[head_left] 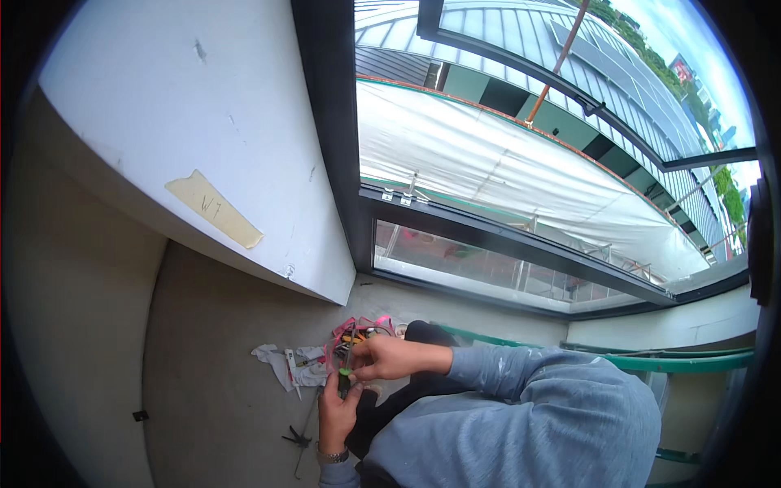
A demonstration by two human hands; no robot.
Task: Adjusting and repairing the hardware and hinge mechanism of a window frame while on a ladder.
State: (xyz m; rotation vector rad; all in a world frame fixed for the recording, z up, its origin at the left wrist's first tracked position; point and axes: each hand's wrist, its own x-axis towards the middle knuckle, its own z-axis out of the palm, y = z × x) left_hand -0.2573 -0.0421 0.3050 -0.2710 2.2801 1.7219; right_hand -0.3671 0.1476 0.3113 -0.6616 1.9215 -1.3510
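My left hand (pixel 337 413), with a watch at the wrist, is closed around a small green-and-dark handled tool (pixel 345 373). From the right, my right hand (pixel 394 358) reaches across with its fingers bent in at the top of the same tool. A thin grey shaft seems to rise from it, but the fingers hide part, so its exact kind is unclear. Just beyond my hands sits a pink-edged bag (pixel 384 323) with several hand tools in it. White crumpled paper (pixel 281 368) and a white tube (pixel 291 368) lie on the floor left of the bag.
A black caulking gun (pixel 298 439) rests on the floor left of my left hand. Green ladder rails (pixel 700 363) stand at the right. Ahead is a dark-framed window (pixel 504 248) with an open sash; a white wall panel (pixel 195 122) with tape juts out at left.
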